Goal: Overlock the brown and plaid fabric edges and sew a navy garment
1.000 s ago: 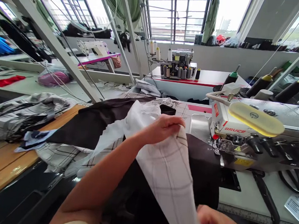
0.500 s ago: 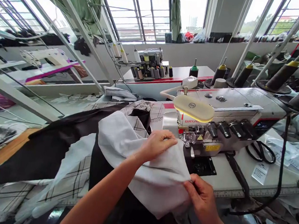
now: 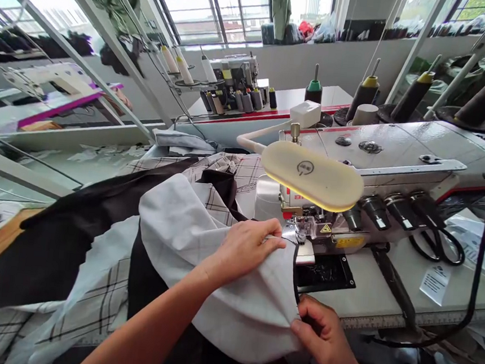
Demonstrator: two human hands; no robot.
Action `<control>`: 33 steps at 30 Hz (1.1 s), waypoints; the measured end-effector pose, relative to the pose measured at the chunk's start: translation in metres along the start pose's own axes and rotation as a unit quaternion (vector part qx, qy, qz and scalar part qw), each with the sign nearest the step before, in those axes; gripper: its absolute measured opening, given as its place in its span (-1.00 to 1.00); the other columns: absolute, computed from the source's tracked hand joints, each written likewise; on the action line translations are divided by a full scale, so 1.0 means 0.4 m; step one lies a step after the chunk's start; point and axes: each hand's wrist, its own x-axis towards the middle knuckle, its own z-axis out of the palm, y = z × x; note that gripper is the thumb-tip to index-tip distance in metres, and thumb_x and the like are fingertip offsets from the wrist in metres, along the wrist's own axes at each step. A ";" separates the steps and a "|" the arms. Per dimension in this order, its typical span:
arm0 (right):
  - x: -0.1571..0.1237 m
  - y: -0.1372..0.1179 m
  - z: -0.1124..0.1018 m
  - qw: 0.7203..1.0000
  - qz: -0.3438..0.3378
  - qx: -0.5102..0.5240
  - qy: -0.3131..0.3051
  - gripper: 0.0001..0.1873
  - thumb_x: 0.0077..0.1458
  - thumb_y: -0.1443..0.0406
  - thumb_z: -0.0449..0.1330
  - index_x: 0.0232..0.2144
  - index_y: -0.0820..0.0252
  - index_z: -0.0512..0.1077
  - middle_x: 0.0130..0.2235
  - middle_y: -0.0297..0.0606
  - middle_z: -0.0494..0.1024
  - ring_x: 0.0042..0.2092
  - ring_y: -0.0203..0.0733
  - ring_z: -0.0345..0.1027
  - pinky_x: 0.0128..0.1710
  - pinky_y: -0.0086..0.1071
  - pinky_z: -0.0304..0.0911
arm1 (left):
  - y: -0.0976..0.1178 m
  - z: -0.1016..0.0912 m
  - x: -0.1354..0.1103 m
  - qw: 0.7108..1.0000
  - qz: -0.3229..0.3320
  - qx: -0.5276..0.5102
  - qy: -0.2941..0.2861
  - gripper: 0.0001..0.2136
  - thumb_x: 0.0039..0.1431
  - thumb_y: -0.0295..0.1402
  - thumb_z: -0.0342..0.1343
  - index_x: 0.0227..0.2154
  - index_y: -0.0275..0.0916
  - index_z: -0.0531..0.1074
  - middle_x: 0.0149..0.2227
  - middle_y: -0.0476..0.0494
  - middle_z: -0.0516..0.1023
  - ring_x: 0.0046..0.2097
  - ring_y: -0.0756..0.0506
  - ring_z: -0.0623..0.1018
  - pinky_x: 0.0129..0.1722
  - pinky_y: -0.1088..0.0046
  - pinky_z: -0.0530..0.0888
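Note:
My left hand (image 3: 248, 249) lies on a white checked fabric piece (image 3: 186, 239), fingers closed on its edge right beside the presser foot (image 3: 301, 236) of the overlock sewing machine (image 3: 379, 177). My right hand (image 3: 321, 331) pinches the near edge of the same fabric at the table's front. The white piece drapes over dark brown fabric (image 3: 72, 229) spread to the left.
A yellow lamp head (image 3: 313, 175) hangs over the needle area. Black scissors (image 3: 441, 244) and a paper tag (image 3: 434, 282) lie right of the machine. Thread cones (image 3: 411, 95) stand behind it. Another overlock machine (image 3: 234, 82) sits on a red-edged table farther back.
The fabric, held up in the air before, has come down onto the machine bed. My left hand has moved its edge up to the presser foot; my right hand now pinches the near edge.

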 end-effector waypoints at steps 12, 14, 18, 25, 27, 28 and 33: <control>0.005 -0.005 -0.001 0.989 0.062 0.128 -0.027 -0.66 0.02 0.06 0.11 -0.53 0.21 0.19 -0.51 -0.39 0.14 -0.44 -0.36 -0.03 -0.45 -0.47 -0.06 | 0.035 0.031 -0.005 0.980 0.073 0.120 0.142 -0.90 0.12 -0.29 0.12 -0.36 -0.19 0.37 -0.31 -0.02 0.50 -0.23 -0.10 0.45 -0.25 0.37 0.27; 0.005 -0.007 -0.004 0.987 0.064 0.144 -0.029 -0.64 0.01 0.06 0.12 -0.53 0.21 0.18 -0.51 -0.40 0.14 -0.45 -0.36 -0.04 -0.45 -0.48 -0.07 | 0.035 0.052 -0.020 0.949 0.161 0.159 0.220 -0.95 0.17 -0.37 0.06 -0.36 -0.20 0.39 -0.26 -0.05 0.49 -0.17 -0.12 0.42 -0.16 0.29 0.25; -0.004 0.001 -0.024 0.985 0.043 0.165 -0.029 -0.64 0.02 0.05 0.14 -0.53 0.21 0.20 -0.51 -0.40 0.16 -0.45 -0.36 -0.02 -0.45 -0.47 -0.06 | 0.030 0.092 -0.055 0.937 0.239 0.150 0.206 -0.82 0.26 -0.46 -0.11 -0.24 -0.26 0.40 -0.29 -0.10 0.47 -0.21 -0.07 0.41 -0.12 0.31 0.30; -0.007 0.028 -0.060 0.972 0.011 0.233 0.024 -0.68 0.04 0.10 0.15 -0.53 0.20 0.21 -0.50 -0.41 0.14 -0.46 -0.36 -0.05 -0.47 -0.46 -0.08 | 0.032 0.123 -0.055 0.944 0.225 0.119 0.208 -0.73 0.24 -0.49 -0.09 -0.03 -0.27 0.35 -0.05 -0.19 0.43 0.03 -0.14 0.37 0.08 0.27 0.27; 0.000 0.026 -0.064 0.973 -0.007 0.228 0.035 -0.69 0.05 0.12 0.15 -0.53 0.21 0.21 -0.49 -0.40 0.13 -0.45 -0.35 -0.05 -0.45 -0.46 -0.07 | 0.033 0.127 -0.047 0.938 0.232 0.123 0.228 -0.72 0.22 -0.52 -0.07 -0.02 -0.29 0.33 -0.03 -0.20 0.44 0.05 -0.13 0.38 0.11 0.27 0.27; 0.002 0.023 -0.065 0.973 -0.015 0.225 0.039 -0.70 0.04 0.13 0.15 -0.54 0.21 0.22 -0.49 -0.40 0.13 -0.45 -0.35 -0.04 -0.45 -0.46 -0.07 | 0.033 0.130 -0.046 0.933 0.235 0.127 0.239 -0.72 0.21 -0.52 -0.06 -0.02 -0.31 0.32 -0.02 -0.22 0.44 0.05 -0.13 0.39 0.11 0.27 0.27; 0.007 0.019 -0.060 0.973 -0.030 0.219 0.060 -0.69 0.05 0.14 0.13 -0.56 0.21 0.18 -0.49 -0.40 0.12 -0.44 -0.35 -0.05 -0.43 -0.46 -0.07 | 0.024 0.138 -0.042 0.924 0.250 0.138 0.253 -0.76 0.21 -0.50 -0.03 -0.06 -0.34 0.32 -0.01 -0.26 0.46 0.07 -0.14 0.41 0.10 0.25 0.33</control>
